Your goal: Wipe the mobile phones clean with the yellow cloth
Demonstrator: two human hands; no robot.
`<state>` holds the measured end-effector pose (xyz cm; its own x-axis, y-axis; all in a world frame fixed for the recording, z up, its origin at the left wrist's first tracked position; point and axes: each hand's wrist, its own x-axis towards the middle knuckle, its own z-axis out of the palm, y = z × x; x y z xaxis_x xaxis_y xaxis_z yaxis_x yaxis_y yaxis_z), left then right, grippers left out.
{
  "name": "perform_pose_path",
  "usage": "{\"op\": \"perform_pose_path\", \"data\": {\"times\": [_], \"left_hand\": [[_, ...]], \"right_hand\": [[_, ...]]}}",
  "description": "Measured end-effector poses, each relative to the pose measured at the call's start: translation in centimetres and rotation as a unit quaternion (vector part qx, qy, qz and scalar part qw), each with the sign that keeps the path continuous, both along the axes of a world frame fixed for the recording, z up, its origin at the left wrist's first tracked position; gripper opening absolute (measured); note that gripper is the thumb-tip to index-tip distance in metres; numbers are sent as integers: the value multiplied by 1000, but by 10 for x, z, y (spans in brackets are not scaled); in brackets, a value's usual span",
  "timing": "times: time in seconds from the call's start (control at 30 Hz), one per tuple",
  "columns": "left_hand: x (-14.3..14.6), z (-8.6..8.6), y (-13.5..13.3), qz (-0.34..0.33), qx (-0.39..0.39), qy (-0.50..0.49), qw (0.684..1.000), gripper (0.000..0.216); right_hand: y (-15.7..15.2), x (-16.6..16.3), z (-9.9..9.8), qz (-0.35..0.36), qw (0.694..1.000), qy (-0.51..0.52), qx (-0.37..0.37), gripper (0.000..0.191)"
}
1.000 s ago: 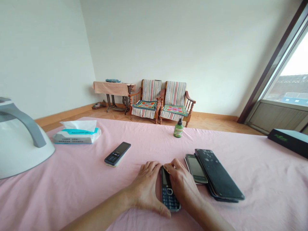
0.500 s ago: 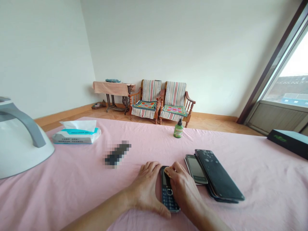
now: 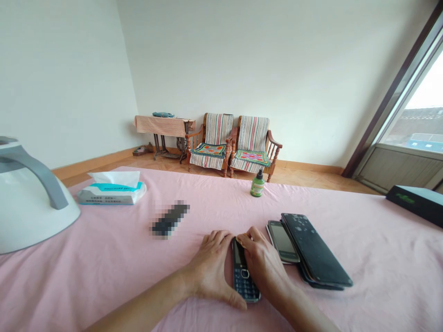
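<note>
A dark keypad mobile phone [image 3: 246,284] lies face up on the pink tablecloth, its screen partly covered. My left hand [image 3: 212,267] steadies it from the left, with the thumb at its bottom edge and the fingers near its top. At the upper screen, my right hand [image 3: 261,258] is closed in a pinch on a small yellowish cloth-like piece [image 3: 239,240], mostly hidden under the fingers. To the right of that hand rests a silver-edged phone [image 3: 284,242], touching a long black wallet-like case [image 3: 314,249].
A white kettle [image 3: 31,207] and a tissue pack [image 3: 110,193] stand at the left. A pixelated dark object [image 3: 170,219] lies left of my hands. Further back is a green spray bottle [image 3: 257,184]; a black box [image 3: 415,203] sits at the right edge.
My right hand has shifted slightly on the phone's screen, and less of the yellowish piece shows. My left hand keeps its place by the phone.
</note>
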<state>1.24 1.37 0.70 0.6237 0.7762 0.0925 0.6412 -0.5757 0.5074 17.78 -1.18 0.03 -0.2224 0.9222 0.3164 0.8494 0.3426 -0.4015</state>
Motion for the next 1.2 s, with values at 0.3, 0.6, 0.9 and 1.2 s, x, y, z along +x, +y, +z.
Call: {"op": "perform_pose_path", "data": {"times": [0.3, 0.6, 0.9, 1.2], "left_hand": [[1, 1, -1, 0, -3, 4, 1000, 106], [-5, 0, 4, -19, -13, -7, 1000, 111], [-4, -1, 4, -22, -5, 0, 1000, 105], [-4, -3, 4, -19, -4, -12, 1000, 104]], "right_hand": [[0, -1, -1, -8, 1000, -10, -10, 29], [-14, 9, 3, 30, 999, 31, -16, 28], [-9, 6, 8, 71, 997, 34, -5, 34], [-13, 4, 3, 79, 996, 39, -9, 32]]}}
